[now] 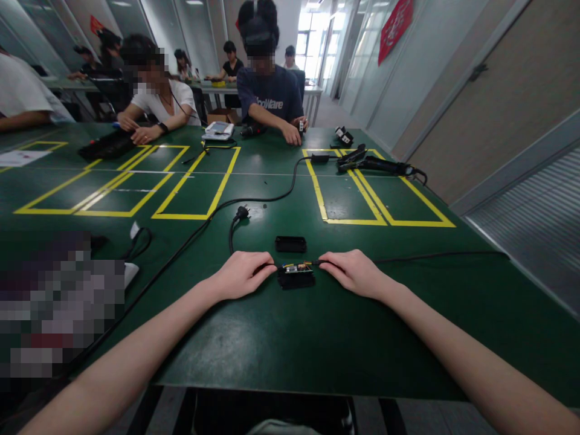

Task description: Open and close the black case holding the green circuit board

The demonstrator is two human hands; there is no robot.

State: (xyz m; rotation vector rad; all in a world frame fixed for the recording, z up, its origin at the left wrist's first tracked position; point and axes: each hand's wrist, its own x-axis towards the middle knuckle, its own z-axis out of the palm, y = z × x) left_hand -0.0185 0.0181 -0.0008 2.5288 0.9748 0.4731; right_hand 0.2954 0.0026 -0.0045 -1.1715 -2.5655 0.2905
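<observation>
A small circuit board [299,269] with cables at both ends sits at or just above a black plastic case half [296,281]. My left hand [247,275] pinches the black cable at the board's left end; that cable leads to a black power plug [243,212] lying behind the hand. At the board's other end, my right hand [356,273] pinches a second black cable [444,255], which runs off to the right across the table. Just beyond the board lies another black case half [290,244], its hollow side up.
Yellow tape rectangles mark the green table [254,338]. A long black cord [247,200] crosses it to an inline box [319,158] near a black tool [380,164]. Across the table a person in a dark shirt [274,90] handles small parts; another works over a black tray [109,145].
</observation>
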